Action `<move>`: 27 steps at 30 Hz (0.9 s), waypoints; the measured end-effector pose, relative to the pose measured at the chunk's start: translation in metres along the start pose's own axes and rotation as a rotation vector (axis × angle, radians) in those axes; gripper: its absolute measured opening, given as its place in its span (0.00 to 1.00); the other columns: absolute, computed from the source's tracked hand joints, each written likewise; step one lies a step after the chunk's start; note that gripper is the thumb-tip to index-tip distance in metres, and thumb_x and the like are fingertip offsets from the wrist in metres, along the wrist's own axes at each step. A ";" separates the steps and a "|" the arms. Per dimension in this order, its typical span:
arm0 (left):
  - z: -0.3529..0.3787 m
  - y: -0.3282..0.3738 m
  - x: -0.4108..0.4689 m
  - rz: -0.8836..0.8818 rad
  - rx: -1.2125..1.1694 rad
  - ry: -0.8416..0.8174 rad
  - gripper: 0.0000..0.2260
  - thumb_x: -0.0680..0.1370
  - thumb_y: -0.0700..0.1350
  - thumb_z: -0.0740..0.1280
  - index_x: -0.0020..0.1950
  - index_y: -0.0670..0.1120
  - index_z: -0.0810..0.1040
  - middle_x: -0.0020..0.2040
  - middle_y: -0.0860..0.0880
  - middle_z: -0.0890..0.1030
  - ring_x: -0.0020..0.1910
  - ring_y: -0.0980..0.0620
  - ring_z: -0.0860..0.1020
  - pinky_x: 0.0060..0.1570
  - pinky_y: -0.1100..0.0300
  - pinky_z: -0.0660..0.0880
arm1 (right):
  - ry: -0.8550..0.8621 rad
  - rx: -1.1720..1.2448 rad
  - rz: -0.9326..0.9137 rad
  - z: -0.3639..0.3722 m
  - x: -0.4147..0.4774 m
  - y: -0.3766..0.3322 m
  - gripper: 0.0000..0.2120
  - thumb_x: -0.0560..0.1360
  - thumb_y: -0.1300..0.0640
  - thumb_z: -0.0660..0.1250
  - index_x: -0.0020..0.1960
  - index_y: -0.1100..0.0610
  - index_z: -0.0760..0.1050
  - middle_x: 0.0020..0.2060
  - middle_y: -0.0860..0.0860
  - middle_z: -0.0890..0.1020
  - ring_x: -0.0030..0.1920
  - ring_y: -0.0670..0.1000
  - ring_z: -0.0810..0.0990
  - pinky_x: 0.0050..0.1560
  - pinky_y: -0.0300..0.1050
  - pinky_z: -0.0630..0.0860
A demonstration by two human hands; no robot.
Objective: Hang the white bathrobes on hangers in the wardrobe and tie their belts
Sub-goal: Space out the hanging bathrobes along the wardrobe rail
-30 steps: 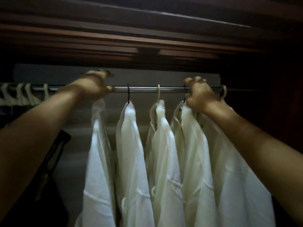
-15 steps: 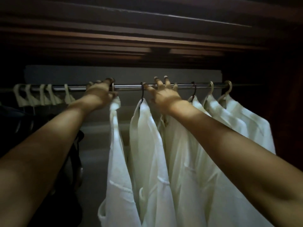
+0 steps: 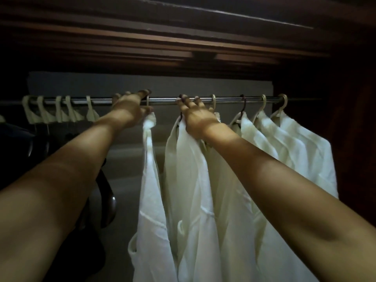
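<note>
left hand fingers curl round the smooth shiny metal rod; right hand fingers lie apart on it, above limp white bathrobes.

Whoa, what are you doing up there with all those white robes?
A person is hanging white bathrobes in a dark wooden wardrobe. Both hands reach up to the metal rail. The left hand is at the hanger hook of the leftmost robe, and the right hand rests its fingers on the rail above the next robe. More robes hang to the right, and empty hangers sit at the rail's left end.
</note>
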State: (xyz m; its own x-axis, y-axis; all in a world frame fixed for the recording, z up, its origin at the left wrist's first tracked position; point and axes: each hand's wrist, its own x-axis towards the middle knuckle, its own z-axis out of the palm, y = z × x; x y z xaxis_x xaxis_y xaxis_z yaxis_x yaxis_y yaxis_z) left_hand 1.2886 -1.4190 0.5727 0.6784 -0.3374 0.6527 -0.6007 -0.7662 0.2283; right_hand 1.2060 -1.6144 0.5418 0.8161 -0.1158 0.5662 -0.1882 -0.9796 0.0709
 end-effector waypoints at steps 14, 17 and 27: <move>0.061 0.061 -0.203 0.026 -0.689 0.454 0.29 0.75 0.44 0.73 0.75 0.49 0.69 0.71 0.49 0.71 0.69 0.53 0.71 0.69 0.60 0.67 | 0.424 0.634 0.352 0.027 -0.187 0.053 0.33 0.75 0.45 0.74 0.74 0.53 0.65 0.61 0.49 0.77 0.58 0.48 0.77 0.53 0.37 0.71; 0.118 0.058 -0.271 -0.242 -0.795 0.420 0.32 0.71 0.42 0.76 0.74 0.46 0.69 0.67 0.47 0.73 0.67 0.49 0.73 0.69 0.56 0.70 | 0.282 0.728 0.540 0.078 -0.242 0.042 0.24 0.76 0.48 0.73 0.65 0.56 0.70 0.50 0.49 0.79 0.54 0.56 0.82 0.45 0.42 0.72; 0.235 0.017 -0.467 -0.918 -0.683 -0.327 0.15 0.81 0.39 0.66 0.68 0.42 0.77 0.51 0.44 0.80 0.55 0.40 0.80 0.59 0.48 0.76 | -0.253 0.761 0.781 0.209 -0.403 0.014 0.17 0.78 0.65 0.61 0.65 0.60 0.75 0.51 0.53 0.81 0.56 0.55 0.81 0.55 0.41 0.74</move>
State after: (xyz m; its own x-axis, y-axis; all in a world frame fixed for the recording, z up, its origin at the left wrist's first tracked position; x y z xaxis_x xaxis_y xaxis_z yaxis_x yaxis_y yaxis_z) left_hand 1.0612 -1.4025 0.1025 0.9888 -0.0141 -0.1485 0.1323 -0.3777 0.9164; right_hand 0.9886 -1.6161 0.1431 0.7242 -0.6880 0.0464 -0.3847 -0.4589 -0.8009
